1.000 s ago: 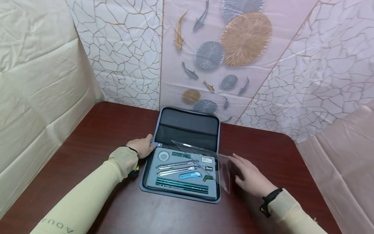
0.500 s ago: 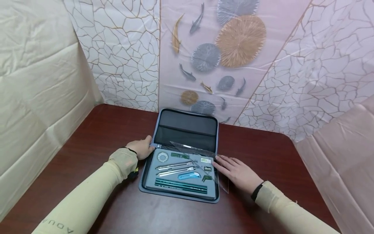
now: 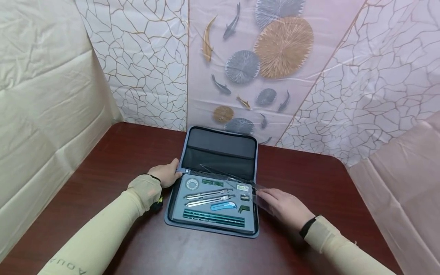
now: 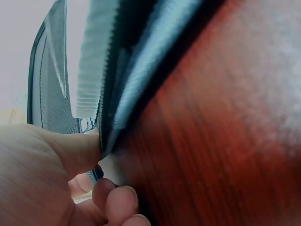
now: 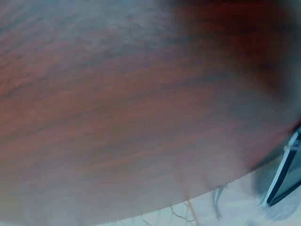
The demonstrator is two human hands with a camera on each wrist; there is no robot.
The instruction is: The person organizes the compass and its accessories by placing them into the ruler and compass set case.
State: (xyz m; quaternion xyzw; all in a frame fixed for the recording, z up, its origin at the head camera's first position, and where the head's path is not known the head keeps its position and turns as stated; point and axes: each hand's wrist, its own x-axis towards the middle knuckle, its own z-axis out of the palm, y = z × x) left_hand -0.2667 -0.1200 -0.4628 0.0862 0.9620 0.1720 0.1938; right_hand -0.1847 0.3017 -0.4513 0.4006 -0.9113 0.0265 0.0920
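Note:
A blue-grey zip case (image 3: 211,231) lies unfolded on the table, its dark-lined lid (image 3: 221,143) raised at the back. Its grey tray (image 3: 206,183) holds two silver compasses (image 3: 207,198), a light-blue utility knife (image 3: 223,206), green pencils (image 3: 213,217) and a white tape roll (image 3: 192,184). My left hand (image 3: 165,173) pinches the case's left edge by the hinge; the left wrist view shows the thumb on that edge. At the case's right side my right hand (image 3: 287,208) holds a thin clear plastic sheet (image 3: 264,196), which slants over the hinge. In the right wrist view the hand is not visible.
The dark red table (image 3: 144,236) has rounded back corners. Light cloth walls (image 3: 44,99) enclose it on the left, back and right. An eraser (image 3: 242,188), a sharpener (image 3: 245,198) and other small green pieces (image 3: 212,182) sit in the tray.
My right hand has come left to the case's right side and taken hold of the clear sheet, which has tilted and turned. My left hand stays at the hinge.

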